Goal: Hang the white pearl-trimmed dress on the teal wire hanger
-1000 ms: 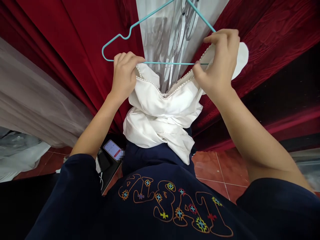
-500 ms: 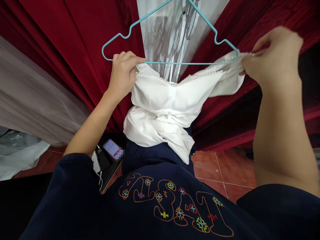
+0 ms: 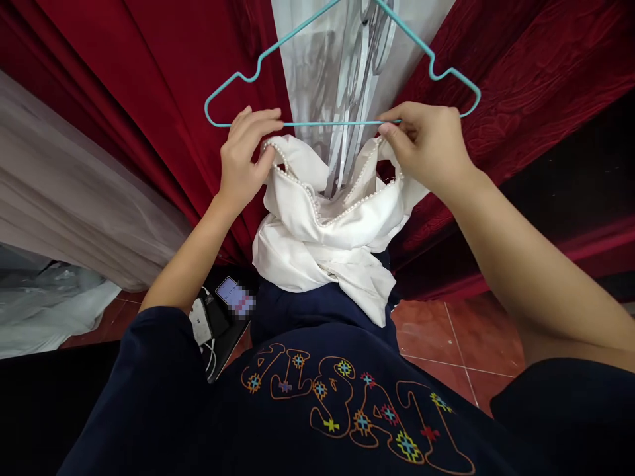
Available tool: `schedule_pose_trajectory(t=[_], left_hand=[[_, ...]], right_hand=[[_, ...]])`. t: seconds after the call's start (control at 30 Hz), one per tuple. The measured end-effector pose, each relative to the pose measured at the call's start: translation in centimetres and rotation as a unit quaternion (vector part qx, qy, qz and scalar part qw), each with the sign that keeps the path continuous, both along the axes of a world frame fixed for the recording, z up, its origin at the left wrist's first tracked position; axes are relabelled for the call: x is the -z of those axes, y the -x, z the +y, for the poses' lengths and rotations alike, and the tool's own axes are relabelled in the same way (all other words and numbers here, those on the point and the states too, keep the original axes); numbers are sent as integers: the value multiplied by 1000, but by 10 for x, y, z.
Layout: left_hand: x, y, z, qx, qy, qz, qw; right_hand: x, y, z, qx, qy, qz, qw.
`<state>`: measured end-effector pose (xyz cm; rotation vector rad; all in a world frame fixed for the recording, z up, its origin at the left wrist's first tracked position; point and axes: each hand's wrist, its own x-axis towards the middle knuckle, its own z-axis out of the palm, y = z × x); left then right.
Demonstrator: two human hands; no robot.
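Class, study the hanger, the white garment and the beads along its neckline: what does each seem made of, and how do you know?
Hanger: probably plastic-coated wire; thin, evenly turquoise, slightly shiny.
Garment: smooth fabric, perhaps satin-like; soft folds, mild sheen.
Beads: perhaps plastic imitation pearl; round, pale, though too small to be sure.

White garment [image 3: 327,254]: brightest area, soft shadows in folds.
Phone [image 3: 229,293]: glowing screen, right side pixelated.
Right-hand curtain [image 3: 536,86]: dim, near-black lower down.
Left sleeve [image 3: 149,370]: dark, little detail.
Right forearm [image 3: 530,264]: enlarged by wide-angle distortion.
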<state>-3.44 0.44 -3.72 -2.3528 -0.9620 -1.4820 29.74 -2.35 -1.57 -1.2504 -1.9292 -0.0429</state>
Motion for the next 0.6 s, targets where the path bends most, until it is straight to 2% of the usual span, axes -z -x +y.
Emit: schedule_pose_trajectory(t=[0.07, 0.13, 0.23, 0.3, 0.33, 0.4, 0.5, 0.6], left_hand=[[8, 10, -12, -16, -32, -28, 999], [15, 22, -24, -24, -11, -29, 999], [18, 43, -29, -24, 137, -56, 989], [13, 54, -20, -18, 228, -132, 964], [8, 58, -13, -11, 253, -178, 951], [-8, 61, 6, 14, 252, -253, 934], [-41, 45, 33, 57, 175, -288, 940], [-73, 15, 46, 71, 117, -281, 950]], right_hand=[[3, -5, 0, 27, -27, 16, 999], [-1, -15, -5, 53, -40, 19, 998], [-13, -25, -19, 73, -31, -5, 997], [-22, -25, -26, 83, -23, -33, 996], [-25, -25, -28, 90, -21, -46, 995], [-28, -22, -30, 100, -16, -63, 993], [-26, -21, -26, 99, -19, -58, 993], [-20, -22, -20, 88, -31, -50, 994]])
